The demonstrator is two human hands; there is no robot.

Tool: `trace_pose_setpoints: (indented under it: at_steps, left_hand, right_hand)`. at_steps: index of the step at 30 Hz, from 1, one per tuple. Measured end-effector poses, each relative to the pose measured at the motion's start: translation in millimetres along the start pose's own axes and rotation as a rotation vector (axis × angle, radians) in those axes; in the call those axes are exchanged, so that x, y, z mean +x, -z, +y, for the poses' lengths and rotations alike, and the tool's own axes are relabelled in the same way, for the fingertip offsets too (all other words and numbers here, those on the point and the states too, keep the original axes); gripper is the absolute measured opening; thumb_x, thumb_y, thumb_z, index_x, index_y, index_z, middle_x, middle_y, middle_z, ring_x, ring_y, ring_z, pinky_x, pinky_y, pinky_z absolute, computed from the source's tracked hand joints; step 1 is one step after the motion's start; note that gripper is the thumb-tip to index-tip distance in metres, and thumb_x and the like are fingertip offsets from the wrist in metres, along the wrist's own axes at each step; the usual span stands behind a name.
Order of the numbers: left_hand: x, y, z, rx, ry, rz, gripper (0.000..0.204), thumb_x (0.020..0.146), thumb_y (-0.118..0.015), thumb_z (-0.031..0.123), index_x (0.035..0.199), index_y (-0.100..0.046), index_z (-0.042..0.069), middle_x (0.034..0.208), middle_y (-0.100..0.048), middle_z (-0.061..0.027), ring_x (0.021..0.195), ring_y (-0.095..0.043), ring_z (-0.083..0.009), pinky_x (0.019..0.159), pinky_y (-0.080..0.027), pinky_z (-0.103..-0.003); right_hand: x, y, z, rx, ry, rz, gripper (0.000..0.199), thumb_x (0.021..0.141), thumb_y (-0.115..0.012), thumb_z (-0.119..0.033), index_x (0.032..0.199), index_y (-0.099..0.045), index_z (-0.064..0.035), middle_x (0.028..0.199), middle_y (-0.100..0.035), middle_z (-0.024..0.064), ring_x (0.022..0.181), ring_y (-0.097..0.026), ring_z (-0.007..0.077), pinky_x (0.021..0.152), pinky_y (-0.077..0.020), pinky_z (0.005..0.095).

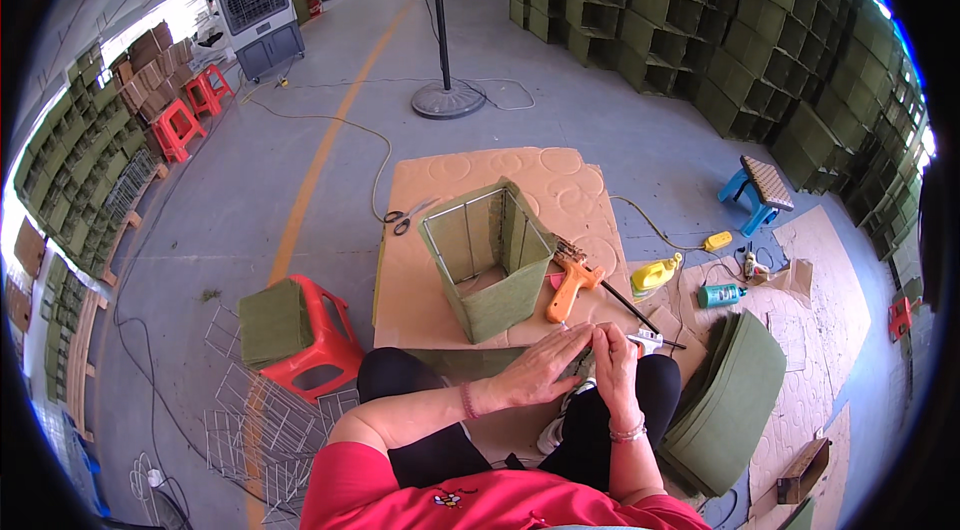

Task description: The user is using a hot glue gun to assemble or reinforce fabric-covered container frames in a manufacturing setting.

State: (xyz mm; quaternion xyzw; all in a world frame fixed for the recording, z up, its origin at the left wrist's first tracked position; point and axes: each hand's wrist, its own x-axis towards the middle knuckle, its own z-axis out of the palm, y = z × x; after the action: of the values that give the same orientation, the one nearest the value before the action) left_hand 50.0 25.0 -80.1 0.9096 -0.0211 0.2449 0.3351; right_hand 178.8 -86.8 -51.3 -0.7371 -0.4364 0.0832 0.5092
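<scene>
My left hand (pixel 543 367) reaches across above my lap, its fingers stretched out and its thumb apart below them. The fingertips meet those of my right hand (pixel 616 358), whose fingers are bent into a pinch. Whatever may be between them is too small to make out. Just beyond, on a cardboard-covered table (pixel 420 185), stands an open-topped box of green fabric (pixel 500 305) on a wire frame, tilted in my view. Right of the box lies an orange glue gun (pixel 570 292), with a dark rod (pixel 630 305) beside it. Scissors (pixel 402 221) rest left of the box.
At left, a red stool (pixel 325 355) bears green sheets (pixel 270 323), with wire frames (pixel 250 420) on the floor. At right are stacked green panels (pixel 735 410), a yellow bottle (pixel 655 275), a green bottle (pixel 720 295) and a blue-legged stool (pixel 755 192). A fan base (pixel 448 100) stands ahead.
</scene>
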Motion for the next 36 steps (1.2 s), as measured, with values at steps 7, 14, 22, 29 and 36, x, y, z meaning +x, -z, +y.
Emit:
trace_pose_setpoints:
  at_steps: [7, 14, 22, 29, 36]
  left_hand:
    - [4.5, 1.5, -0.3, 0.004, -0.013, -0.015, 0.085, 0.084, -0.070, 0.018, 0.150, -0.023, -0.004, 0.153, -0.032, -0.0241, 0.142, -0.033, -0.0370, 0.118, -0.025, -0.045]
    - [2.0, 1.8, 3.1, 0.043, -0.004, -0.029, 0.084, 0.084, -0.070, 0.017, 0.150, -0.023, -0.006, 0.152, -0.033, -0.0238, 0.142, -0.033, -0.0361, 0.119, -0.025, -0.045]
    - [-2.9, -6.2, -2.4, 0.018, -0.014, -0.032, 0.084, 0.082, -0.071, 0.017, 0.149, -0.026, -0.006, 0.150, -0.035, -0.0249, 0.140, -0.035, -0.0370, 0.117, -0.028, -0.046]
    - [6.5, 22.8, 4.3, -0.254, 0.077, 0.040, 0.086, 0.083, -0.075, 0.013, 0.151, -0.026, -0.001, 0.146, -0.043, -0.0207, 0.135, -0.045, -0.0310, 0.112, -0.035, -0.039]
    - [19.0, 9.0, 4.0, -0.363, 0.078, -0.002, 0.085, 0.082, -0.072, 0.007, 0.152, -0.025, 0.002, 0.152, -0.034, -0.0213, 0.142, -0.034, -0.0365, 0.115, -0.030, -0.042]
  right_hand:
    - [1.5, 2.4, 4.4, 0.018, -0.052, -0.012, 0.018, 0.099, -0.053, -0.012, 0.092, -0.062, 0.0019, 0.072, -0.064, 0.0183, 0.065, -0.063, 0.0306, 0.063, -0.0483, 0.0371]
    - [0.8, 4.9, 1.6, -0.038, -0.022, -0.041, 0.017, 0.098, -0.054, -0.012, 0.091, -0.061, 0.0015, 0.069, -0.062, 0.0189, 0.063, -0.062, 0.0330, 0.060, -0.0475, 0.0383]
    - [-5.2, 2.1, 6.6, -0.052, -0.035, -0.025, 0.017, 0.098, -0.053, -0.012, 0.088, -0.059, 0.0010, 0.070, -0.060, 0.0208, 0.063, -0.061, 0.0370, 0.057, -0.0456, 0.0410]
    - [6.4, -4.9, -8.9, 0.444, -0.104, -0.009, 0.012, 0.096, -0.059, -0.008, 0.101, -0.063, 0.0017, 0.086, -0.070, 0.0093, 0.078, -0.067, 0.0140, 0.070, -0.0514, 0.0277]
    - [3.5, 15.8, -9.4, 0.328, -0.059, 0.049, 0.015, 0.094, -0.061, -0.007, 0.106, -0.065, 0.0018, 0.088, -0.073, 0.0095, 0.084, -0.070, 0.0152, 0.075, -0.0536, 0.0276]
